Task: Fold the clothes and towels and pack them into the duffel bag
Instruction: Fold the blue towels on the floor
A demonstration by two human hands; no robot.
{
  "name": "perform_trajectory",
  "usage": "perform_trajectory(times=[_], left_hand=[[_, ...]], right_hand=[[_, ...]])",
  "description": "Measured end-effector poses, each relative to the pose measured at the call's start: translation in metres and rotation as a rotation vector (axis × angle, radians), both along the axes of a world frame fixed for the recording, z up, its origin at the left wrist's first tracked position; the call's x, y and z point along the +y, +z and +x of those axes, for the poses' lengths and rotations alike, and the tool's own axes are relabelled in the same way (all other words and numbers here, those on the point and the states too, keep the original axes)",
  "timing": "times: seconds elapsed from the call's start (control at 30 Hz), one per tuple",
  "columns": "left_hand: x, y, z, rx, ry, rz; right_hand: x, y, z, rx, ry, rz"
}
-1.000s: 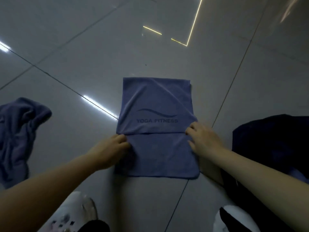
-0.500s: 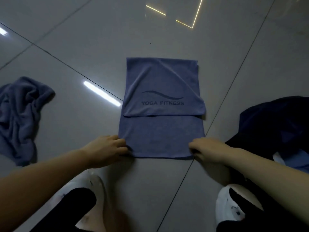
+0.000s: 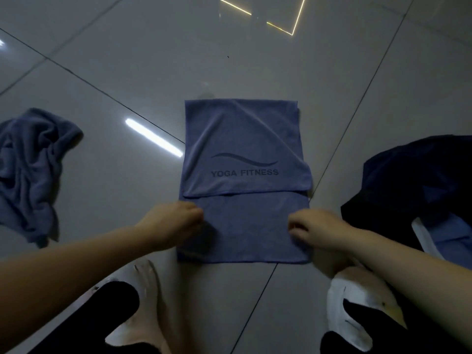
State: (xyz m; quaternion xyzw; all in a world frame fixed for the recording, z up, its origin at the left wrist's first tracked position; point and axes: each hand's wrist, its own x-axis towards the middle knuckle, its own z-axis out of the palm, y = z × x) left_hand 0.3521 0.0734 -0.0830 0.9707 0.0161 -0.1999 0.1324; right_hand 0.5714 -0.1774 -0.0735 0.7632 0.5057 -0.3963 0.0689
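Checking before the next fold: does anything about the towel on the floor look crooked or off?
Yes. The folded-over top layer of the YOGA FITNESS towel sits askew: its lower right corner juts past the bottom layer's right edge, and a diagonal crease crosses it. The left hand and right hand are at the lower layer's sides.

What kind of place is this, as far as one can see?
Probably an indoor room, maybe at home or in a gym. Glossy floor tiles mirror ceiling lights, and a towel printed YOGA FITNESS lies flat on them, beside a crumpled towel.

glossy grey tile floor (image 3: 127, 60) w/ dark grout lines; ceiling light reflections (image 3: 153, 137); dim.
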Motion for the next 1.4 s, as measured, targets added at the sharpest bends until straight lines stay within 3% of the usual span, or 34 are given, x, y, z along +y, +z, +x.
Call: perform_trajectory(times=[0.07,0.13,0.23,0.5,0.63,0.8,0.9,1.07,1.2,1.4], left_hand=[[0.014,-0.004,0.011,-0.162,0.037,0.008],[0.029,-0.006,0.023,-0.168,0.008,0.077],[0.045,-0.015,0.035,-0.036,-0.038,0.151],[0.049,-0.016,0.059,0.078,-0.262,0.318],[0.052,-0.003,0.070,0.184,-0.143,0.301],[0.079,0.035,0.076,-0.339,-0.102,0.193],[0.077,0.063,0.073,-0.481,-0.068,0.136],[0.060,0.103,0.054,-0.613,-0.019,0.063],[0.032,0.099,0.020,-0.473,-0.157,-0.003],[0.008,0.027,-0.008,0.064,-0.247,0.050]], right_hand=[[0.007,0.000,0.020,-0.125,-0.094,0.145],[0.011,-0.002,0.040,-0.212,-0.089,0.223],[0.017,-0.013,0.062,-0.298,0.020,0.197],[0.041,-0.027,0.074,-0.308,-0.023,0.156],[0.044,-0.021,0.077,-0.258,-0.059,0.144],[0.054,0.029,0.093,-0.271,-0.427,0.452],[0.045,0.065,0.088,-0.233,-0.444,0.553],[0.015,0.102,0.055,-0.002,-0.560,0.702],[-0.013,0.094,0.031,-0.114,-0.403,0.726],[-0.017,0.014,0.005,-0.046,-0.029,0.268]])
